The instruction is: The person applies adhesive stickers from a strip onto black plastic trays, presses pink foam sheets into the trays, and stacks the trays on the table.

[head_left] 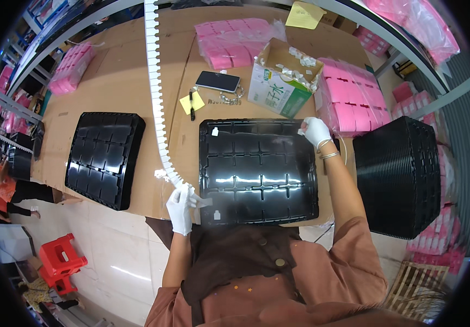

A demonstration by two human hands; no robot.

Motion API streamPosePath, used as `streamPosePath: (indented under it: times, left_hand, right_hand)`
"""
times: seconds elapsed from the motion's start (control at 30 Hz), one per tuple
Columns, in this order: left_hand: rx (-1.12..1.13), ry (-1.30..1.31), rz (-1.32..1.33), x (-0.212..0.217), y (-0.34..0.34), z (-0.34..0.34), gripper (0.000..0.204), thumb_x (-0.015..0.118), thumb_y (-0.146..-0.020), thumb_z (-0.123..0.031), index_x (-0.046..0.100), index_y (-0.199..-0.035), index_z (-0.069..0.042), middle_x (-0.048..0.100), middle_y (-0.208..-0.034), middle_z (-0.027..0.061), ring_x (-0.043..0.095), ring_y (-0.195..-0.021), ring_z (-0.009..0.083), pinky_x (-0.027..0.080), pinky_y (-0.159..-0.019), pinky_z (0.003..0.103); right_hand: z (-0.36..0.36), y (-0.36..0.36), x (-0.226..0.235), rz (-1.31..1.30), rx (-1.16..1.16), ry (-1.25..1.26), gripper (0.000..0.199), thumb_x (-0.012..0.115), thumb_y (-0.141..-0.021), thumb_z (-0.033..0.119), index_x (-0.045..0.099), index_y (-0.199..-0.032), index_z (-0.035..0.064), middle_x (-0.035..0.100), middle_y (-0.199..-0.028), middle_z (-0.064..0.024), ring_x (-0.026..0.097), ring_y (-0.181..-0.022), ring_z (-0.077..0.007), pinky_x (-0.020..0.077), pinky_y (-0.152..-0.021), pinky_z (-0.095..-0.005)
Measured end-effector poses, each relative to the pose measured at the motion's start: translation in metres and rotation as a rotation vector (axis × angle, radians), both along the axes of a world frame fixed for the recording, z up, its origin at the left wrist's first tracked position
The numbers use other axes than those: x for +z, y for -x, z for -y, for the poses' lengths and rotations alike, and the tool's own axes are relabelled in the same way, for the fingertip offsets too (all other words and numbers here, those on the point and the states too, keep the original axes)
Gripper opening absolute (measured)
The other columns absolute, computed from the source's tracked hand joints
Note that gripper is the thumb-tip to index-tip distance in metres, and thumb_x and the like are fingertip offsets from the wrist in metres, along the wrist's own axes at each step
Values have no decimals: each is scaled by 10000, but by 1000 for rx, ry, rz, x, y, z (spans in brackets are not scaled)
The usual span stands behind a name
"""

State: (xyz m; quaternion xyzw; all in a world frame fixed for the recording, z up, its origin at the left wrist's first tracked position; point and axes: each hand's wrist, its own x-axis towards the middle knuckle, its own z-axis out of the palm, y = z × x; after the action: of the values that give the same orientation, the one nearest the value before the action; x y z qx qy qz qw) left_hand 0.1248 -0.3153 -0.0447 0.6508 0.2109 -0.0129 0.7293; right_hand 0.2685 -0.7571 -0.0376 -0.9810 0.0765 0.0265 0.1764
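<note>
A black plastic blister tray (260,204) with moulded compartments lies in front of me. Two small white bottle-shaped stickers (217,215) show on its left side, one at the far corner and one at the near corner. My left hand (180,210), in a white glove, is closed on the lower end of a long white notched sticker strip (157,109), which hangs in from above. At the tray's far right corner, my right hand (317,132), also gloved, has its fingers pinched together. Whatever it pinches is too small to make out.
Another black tray (104,158) lies to the left, and a tall stack of black trays (401,177) stands at the right. Beyond are a phone (218,82), a pen (192,106), an open carton (278,90) with white scraps, and wrapped pink bundles (352,95).
</note>
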Motion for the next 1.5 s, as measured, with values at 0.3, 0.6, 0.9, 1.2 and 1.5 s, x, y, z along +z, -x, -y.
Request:
streamPosePath:
  times: [0.3,0.6,0.9,1.2,1.5]
  left_hand:
    - [-13,24,-7,-2,-6,3,266,608,-930,-253,652,-1046,-18,651,-837,24,538,-580,36,409,-508,168]
    - [-24,17,-5,-9,1,2,259,604,-933,-248,649,-1042,-17,651,-838,24,548,-593,37,418,-507,170]
    - [-22,6,17,-6,4,-4,270,589,-938,-244,645,-1060,-10,648,-843,27,554,-610,44,417,-510,169]
    - [-23,-18,16,-15,8,-8,283,591,-937,-274,665,-1028,-15,658,-856,26,584,-665,59,434,-520,193]
    - [23,-26,-1,-2,20,-19,280,576,-945,-254,664,-1034,-4,663,-872,38,573,-663,54,448,-549,192]
  right_hand:
    - [-15,7,2,-1,-6,104,110,694,-744,151,621,-769,73,656,-835,-168,645,-819,-355,508,-734,-444]
    - [-23,9,-20,263,-122,214,44,656,-729,103,620,-716,82,636,-799,-157,638,-790,-345,509,-714,-436]
    - [5,4,-30,256,-82,-129,90,575,-781,21,589,-694,39,628,-747,-151,639,-707,-273,504,-659,-367]
    - [-174,-32,-11,91,188,-632,112,522,-784,-27,628,-814,-8,645,-685,-114,639,-653,-186,511,-635,-310]
    - [-253,-56,-11,36,362,-55,91,629,-751,154,690,-760,86,669,-791,-183,657,-781,-354,524,-719,-435]
